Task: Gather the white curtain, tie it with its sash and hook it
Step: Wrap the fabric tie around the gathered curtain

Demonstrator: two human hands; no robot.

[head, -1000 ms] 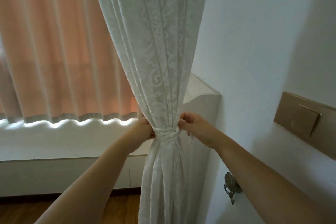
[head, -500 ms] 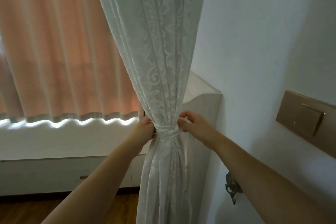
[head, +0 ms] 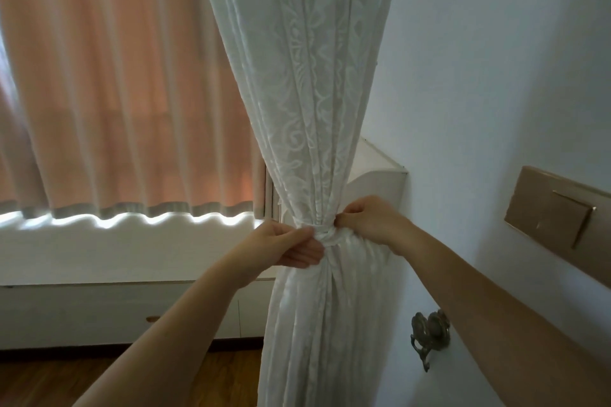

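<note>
Pinching the sash from both sides, the left hand and right hand cinch the white curtain bunched, probably tightening its knot; the wall hook waits below.

Wood floor at 6 o'clock — white low cabinet stands on it (dark plinth at base); white curtain hangs toward floor, contact unseen.
</note>
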